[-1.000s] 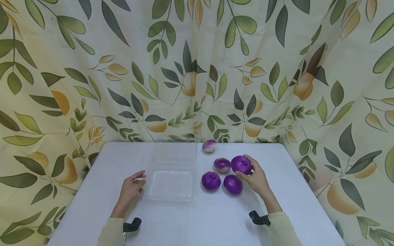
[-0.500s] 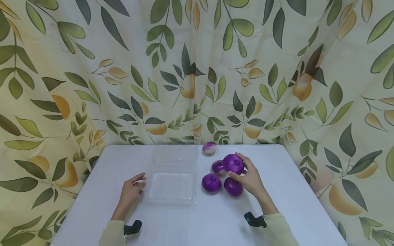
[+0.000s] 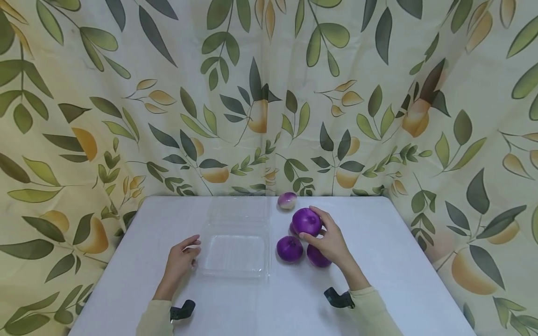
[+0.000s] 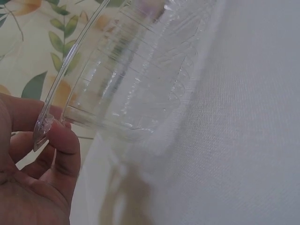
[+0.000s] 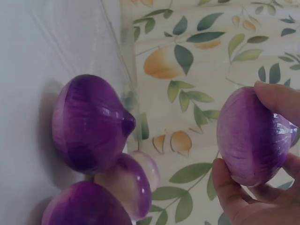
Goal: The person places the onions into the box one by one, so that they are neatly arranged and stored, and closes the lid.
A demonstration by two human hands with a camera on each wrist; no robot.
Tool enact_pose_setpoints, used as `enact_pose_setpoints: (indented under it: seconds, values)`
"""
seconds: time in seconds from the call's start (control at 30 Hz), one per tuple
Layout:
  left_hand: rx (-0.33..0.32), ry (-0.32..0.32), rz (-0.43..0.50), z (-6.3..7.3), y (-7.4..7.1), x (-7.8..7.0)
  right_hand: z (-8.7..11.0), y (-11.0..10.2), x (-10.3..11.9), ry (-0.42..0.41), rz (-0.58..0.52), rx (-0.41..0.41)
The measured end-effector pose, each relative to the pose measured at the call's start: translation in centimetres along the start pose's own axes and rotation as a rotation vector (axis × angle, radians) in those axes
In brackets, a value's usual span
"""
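Observation:
A purple onion (image 3: 306, 220) is held up off the table between the thumb and fingers of my right hand (image 3: 329, 240). In the right wrist view the raised onion (image 5: 248, 136) tapers to a tip on the palm side. My left hand (image 3: 179, 263) is at the left edge of a clear plastic clamshell container (image 3: 235, 275), whose lid is folded back. The left wrist view shows thumb and fingers pinching its rim (image 4: 47, 117). Below the held onion lie a front-left onion (image 3: 289, 248) and a front-right onion (image 3: 318, 256), partly behind my right hand; another is mostly hidden.
A paler purple-and-white onion (image 3: 287, 200) lies near the back edge of the white table (image 3: 370, 219). Behind and at both sides hangs a leaf-patterned curtain (image 3: 269, 116). Dark wrist cameras sit on both wrists.
My right hand has carried the onion leftward, over the others, toward the container; it now covers most of the onion behind. My left hand has stayed at the container's edge.

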State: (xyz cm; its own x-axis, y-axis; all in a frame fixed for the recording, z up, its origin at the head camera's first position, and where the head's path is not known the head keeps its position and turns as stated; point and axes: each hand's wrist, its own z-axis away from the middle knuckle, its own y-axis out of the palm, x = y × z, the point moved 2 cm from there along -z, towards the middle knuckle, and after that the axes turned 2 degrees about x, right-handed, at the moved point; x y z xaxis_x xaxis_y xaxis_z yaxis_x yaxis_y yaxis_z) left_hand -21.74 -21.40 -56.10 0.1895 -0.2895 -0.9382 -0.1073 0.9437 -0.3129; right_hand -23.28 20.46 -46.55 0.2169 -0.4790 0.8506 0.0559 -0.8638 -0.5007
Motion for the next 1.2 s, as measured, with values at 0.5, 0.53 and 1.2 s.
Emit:
enact_pose_setpoints:
  seconds: [0.5, 0.53, 1.2]
  values:
    - [-0.01, -0.023, 0.017, 0.1, 0.1, -0.1, 0.3, 2.9, 1.2, 0.04, -0.073, 0.029]
    - [-0.008, -0.021, 0.02, 0.1, 0.1, -0.2, 0.3, 3.1, 1.3, 0.046, -0.069, 0.03]
    - [-0.004, -0.015, 0.008, 0.1, 0.1, -0.2, 0.6, 6.7, 3.1, 0.021, -0.167, 0.098]
